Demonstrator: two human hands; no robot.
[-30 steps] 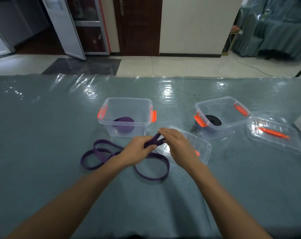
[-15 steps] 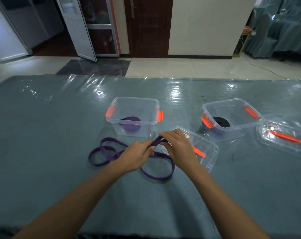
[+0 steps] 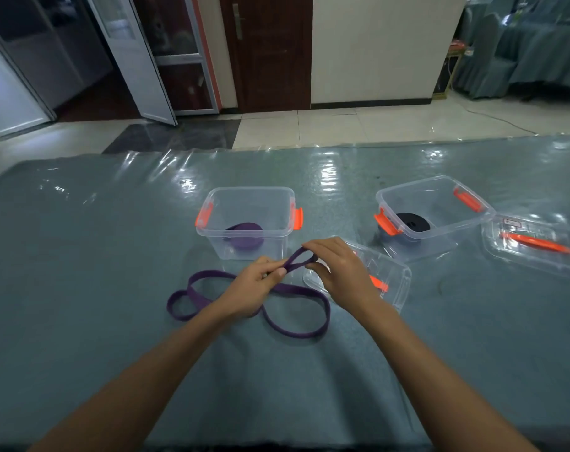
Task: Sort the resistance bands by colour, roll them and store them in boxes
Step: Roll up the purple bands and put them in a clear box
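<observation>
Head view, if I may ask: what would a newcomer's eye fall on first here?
Most likely the two hands at the centre: the left hand and right hand pinch up one end of a long purple band whose loops sprawl on the grey-green table. Behind them stand two clear boxes with orange latches: the left box holds a rolled purple band, the right box a rolled black band.

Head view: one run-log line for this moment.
left hand: pinches purple band | right hand: pinches band's end loop | band tail: loose on table | left box: purple roll | right box: black roll
</observation>
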